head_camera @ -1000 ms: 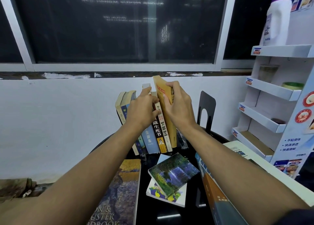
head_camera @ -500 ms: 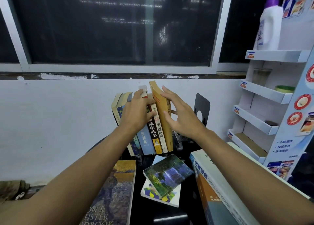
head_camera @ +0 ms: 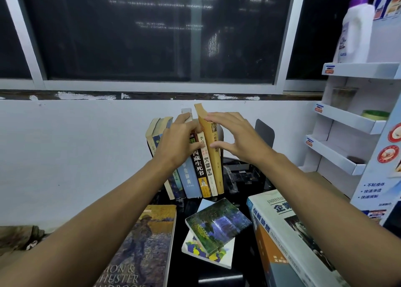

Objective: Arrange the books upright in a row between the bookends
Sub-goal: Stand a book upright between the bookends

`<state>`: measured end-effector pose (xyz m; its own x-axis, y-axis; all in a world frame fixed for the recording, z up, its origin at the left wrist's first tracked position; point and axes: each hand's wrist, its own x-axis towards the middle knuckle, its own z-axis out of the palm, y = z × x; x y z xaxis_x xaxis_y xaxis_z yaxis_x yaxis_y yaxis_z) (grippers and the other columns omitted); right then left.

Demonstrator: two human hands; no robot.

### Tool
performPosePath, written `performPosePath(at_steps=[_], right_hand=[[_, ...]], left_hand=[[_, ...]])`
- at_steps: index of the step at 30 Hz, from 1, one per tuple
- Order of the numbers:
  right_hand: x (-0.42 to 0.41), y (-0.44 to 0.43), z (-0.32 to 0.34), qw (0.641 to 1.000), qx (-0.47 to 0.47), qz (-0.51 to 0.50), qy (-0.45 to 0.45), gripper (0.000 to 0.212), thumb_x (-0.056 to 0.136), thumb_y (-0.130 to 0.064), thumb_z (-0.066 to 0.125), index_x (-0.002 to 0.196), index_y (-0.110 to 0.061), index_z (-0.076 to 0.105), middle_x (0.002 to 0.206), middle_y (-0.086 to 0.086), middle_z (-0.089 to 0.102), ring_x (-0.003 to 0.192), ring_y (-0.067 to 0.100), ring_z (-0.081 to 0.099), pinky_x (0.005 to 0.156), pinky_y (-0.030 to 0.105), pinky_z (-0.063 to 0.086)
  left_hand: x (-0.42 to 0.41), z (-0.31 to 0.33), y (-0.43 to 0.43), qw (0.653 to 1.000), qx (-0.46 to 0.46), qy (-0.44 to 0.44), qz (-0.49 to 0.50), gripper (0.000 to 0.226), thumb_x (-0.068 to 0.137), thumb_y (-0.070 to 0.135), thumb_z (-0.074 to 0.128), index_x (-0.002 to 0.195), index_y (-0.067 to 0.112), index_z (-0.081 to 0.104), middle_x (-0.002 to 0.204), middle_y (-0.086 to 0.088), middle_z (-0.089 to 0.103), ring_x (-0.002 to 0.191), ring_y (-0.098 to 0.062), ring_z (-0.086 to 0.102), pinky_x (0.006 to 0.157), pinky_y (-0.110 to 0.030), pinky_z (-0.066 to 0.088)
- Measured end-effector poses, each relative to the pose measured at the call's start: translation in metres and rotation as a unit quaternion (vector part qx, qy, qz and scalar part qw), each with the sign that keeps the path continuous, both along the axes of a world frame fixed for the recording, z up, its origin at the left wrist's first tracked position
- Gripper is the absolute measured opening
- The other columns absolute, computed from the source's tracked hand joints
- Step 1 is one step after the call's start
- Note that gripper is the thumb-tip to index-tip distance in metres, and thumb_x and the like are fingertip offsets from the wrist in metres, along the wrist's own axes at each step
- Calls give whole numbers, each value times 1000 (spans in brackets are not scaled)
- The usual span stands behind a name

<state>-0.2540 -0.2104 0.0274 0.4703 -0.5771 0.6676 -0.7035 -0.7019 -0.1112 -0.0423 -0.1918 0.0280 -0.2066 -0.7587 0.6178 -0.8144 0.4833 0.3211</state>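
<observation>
A dark window runs over a white wall, and below it stands a small black table (head_camera: 249, 245). At 12 o'clock on the table a row of books (head_camera: 195, 167) stands nearly upright, leaning a little to the left. The left hand (head_camera: 180, 143) presses flat on the spines in the middle of the row, fingers curled over their tops. The right hand (head_camera: 236, 139) is spread wide, fingertips touching the top edge of the tan book (head_camera: 213, 156) at the row's right end, thumb just beside its spine, not clamped on it. A black bookend (head_camera: 264, 132) stands at 1 o'clock, apart from the row. Flat books lie nearer: a painted cover (head_camera: 141, 247) at 7 o'clock, two small ones (head_camera: 217, 223) stacked at 6, a thick textbook (head_camera: 288, 232) at 4. A white rack (head_camera: 355, 122) stands at 3 o'clock
</observation>
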Motion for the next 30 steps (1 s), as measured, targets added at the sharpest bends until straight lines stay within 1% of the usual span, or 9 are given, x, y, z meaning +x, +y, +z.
performPosePath(at_steps=[1, 6, 10, 12, 14, 16, 18, 24, 30], right_hand=[[1, -1, 1, 1000, -3, -4, 1, 73, 83, -48, 75, 148, -38, 44, 151, -17, 44, 138, 9, 36, 111, 48, 37], [3, -5, 2, 999, -19, -26, 4, 70, 82, -51, 75, 145, -39, 47, 147, -17, 48, 132, 10, 39, 109, 39, 34], [1, -7, 1, 998, -35, -52, -1, 70, 80, -53, 74, 143, -38, 50, 139, -15, 52, 123, 11, 41, 101, 31, 28], [-2, -7, 1, 997, -43, -67, -6, 71, 78, -56, 73, 144, -39, 50, 136, -15, 53, 118, 11, 41, 97, 29, 27], [-5, -8, 0, 995, -49, -81, -9, 71, 78, -56, 74, 143, -38, 50, 133, -14, 54, 115, 12, 42, 96, 30, 28], [-7, -10, -1, 994, -50, -92, -11, 71, 78, -56, 74, 142, -38, 51, 131, -13, 55, 113, 12, 42, 95, 32, 31], [-9, -11, -1, 994, -46, -97, -17, 70, 78, -57, 73, 142, -38, 51, 130, -14, 55, 112, 11, 41, 95, 32, 31], [-12, -10, -4, 994, -34, -98, -27, 70, 79, -57, 73, 143, -41, 49, 129, -15, 55, 112, 10, 42, 95, 32, 30], [-7, -5, -8, 993, -39, -110, -10, 68, 82, -55, 73, 144, -43, 47, 129, -14, 54, 113, 11, 43, 92, 31, 26]], left_hand=[[0, 0, -1, 1000, 0, 2, -2, 35, 78, 31, 84, 109, 20, 70, 145, -4, 50, 125, -25, 54, 96, -36, 44], [1, -2, -6, 1000, 0, 5, -19, 33, 77, 32, 85, 106, 21, 71, 150, -5, 48, 131, -24, 50, 104, -40, 43], [-1, 2, -8, 999, -8, -4, -39, 32, 76, 30, 85, 104, 19, 72, 145, -3, 51, 126, -21, 53, 98, -29, 39], [-4, 5, -8, 999, -6, -15, -46, 31, 77, 29, 85, 104, 18, 72, 145, -4, 50, 127, -21, 52, 94, -25, 37], [-8, 7, -9, 998, -4, -24, -55, 31, 77, 30, 85, 104, 21, 72, 147, -3, 49, 128, -22, 52, 100, -31, 41], [-10, 8, -12, 998, 1, -27, -62, 31, 77, 33, 85, 104, 25, 72, 149, -1, 47, 130, -22, 51, 107, -43, 43], [-11, 9, -14, 997, 9, -31, -67, 31, 77, 35, 85, 103, 27, 71, 150, 0, 46, 129, -22, 51, 106, -51, 44], [-9, 10, -19, 996, 20, -43, -75, 31, 77, 38, 84, 102, 33, 67, 145, 2, 45, 123, -22, 54, 102, -55, 46], [-6, 3, -15, 997, 0, -42, -60, 33, 79, 43, 81, 106, 32, 65, 144, 1, 43, 120, -22, 56, 98, -50, 50]])
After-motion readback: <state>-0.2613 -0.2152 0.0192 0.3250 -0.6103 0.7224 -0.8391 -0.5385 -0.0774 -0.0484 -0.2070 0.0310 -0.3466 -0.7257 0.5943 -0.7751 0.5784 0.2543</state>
